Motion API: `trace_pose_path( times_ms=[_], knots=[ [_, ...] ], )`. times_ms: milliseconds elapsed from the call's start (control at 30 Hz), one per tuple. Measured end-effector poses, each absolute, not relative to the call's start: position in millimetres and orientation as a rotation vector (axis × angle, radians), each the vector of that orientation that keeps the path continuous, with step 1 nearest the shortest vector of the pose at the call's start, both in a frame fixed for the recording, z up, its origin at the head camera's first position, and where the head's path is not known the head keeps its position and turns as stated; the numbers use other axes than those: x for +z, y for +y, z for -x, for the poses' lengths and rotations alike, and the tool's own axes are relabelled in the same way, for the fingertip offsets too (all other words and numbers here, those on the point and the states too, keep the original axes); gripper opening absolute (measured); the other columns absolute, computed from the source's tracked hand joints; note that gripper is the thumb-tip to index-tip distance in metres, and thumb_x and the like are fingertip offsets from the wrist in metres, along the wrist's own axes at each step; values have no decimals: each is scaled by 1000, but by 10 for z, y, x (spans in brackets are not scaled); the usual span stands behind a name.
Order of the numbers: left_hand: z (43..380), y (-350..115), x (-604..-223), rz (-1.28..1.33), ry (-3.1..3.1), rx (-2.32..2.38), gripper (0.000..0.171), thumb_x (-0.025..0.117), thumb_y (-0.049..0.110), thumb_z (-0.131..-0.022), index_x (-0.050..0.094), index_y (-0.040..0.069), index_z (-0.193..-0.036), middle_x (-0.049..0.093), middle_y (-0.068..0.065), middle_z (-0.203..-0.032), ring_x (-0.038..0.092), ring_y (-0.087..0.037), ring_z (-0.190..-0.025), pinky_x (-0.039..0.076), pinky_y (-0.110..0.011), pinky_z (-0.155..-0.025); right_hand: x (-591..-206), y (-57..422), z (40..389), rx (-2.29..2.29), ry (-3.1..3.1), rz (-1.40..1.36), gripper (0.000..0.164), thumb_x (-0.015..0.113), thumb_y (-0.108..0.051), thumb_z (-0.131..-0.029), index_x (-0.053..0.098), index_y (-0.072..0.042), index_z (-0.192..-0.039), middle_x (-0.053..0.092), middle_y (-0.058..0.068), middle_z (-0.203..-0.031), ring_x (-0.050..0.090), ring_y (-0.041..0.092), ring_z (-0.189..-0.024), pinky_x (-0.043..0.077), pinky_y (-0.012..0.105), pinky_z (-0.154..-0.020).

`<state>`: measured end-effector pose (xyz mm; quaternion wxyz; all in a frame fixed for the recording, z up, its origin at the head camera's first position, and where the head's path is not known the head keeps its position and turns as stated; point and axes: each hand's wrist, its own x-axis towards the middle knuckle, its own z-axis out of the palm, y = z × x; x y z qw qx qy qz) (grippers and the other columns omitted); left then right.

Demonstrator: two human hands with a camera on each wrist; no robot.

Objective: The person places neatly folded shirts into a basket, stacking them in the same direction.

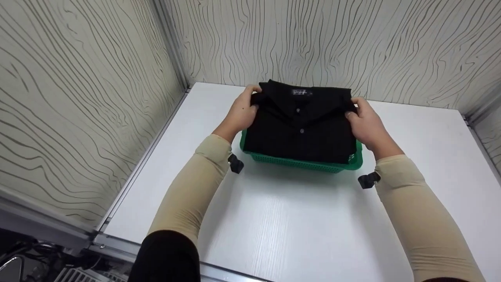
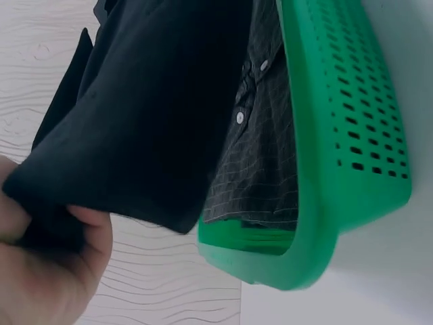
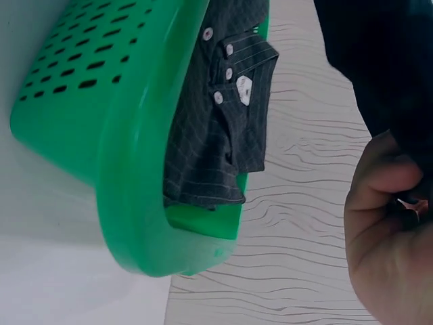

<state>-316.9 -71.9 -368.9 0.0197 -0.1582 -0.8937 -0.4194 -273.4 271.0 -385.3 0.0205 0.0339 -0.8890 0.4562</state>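
A folded black shirt (image 1: 301, 137) with a collar and buttons is held over a green plastic basket (image 1: 289, 162). My left hand (image 1: 242, 111) grips its left upper edge, fingers behind and thumb in front. On the opposite edge my right hand (image 1: 366, 121) pinches the cloth the same way. Beneath it, a dark pinstriped shirt (image 3: 206, 142) with white buttons lies folded in the basket, as both wrist views show. In the left wrist view the black shirt (image 2: 149, 128) hangs apart from the basket rim (image 2: 308, 196). The head view hides the pinstriped shirt.
The basket stands on a white table (image 1: 266, 227) near the patterned back wall (image 1: 313, 43). Another patterned wall (image 1: 78, 98) rises on the left. Metal rails edge the table, and dark equipment (image 1: 39, 258) sits beyond its lower left corner.
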Motion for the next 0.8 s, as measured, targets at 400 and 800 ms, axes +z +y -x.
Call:
trace_pose_path(
  times_ms=[400, 800],
  knots=[
    [3345, -556, -3819, 485, -2776, -1088, 41, 45, 4, -98, 39, 21, -134, 41, 2, -137, 36, -6, -127, 29, -21, -102, -3983, 2776, 2919, 1166, -2842, -76, 38, 34, -25, -102, 34, -13, -138, 42, 20, -137, 41, 36, -122, 31, 56, -98],
    [3336, -433, -4180, 462, -2806, -871, 40, 44, 8, -98, 40, 21, -135, 41, 2, -137, 38, -8, -126, 32, -22, -101, -4235, 2763, 2952, 846, -2946, -97, 44, 34, -17, -101, 28, -8, -143, 42, 25, -136, 42, 44, -120, 32, 58, -97]
  ],
)
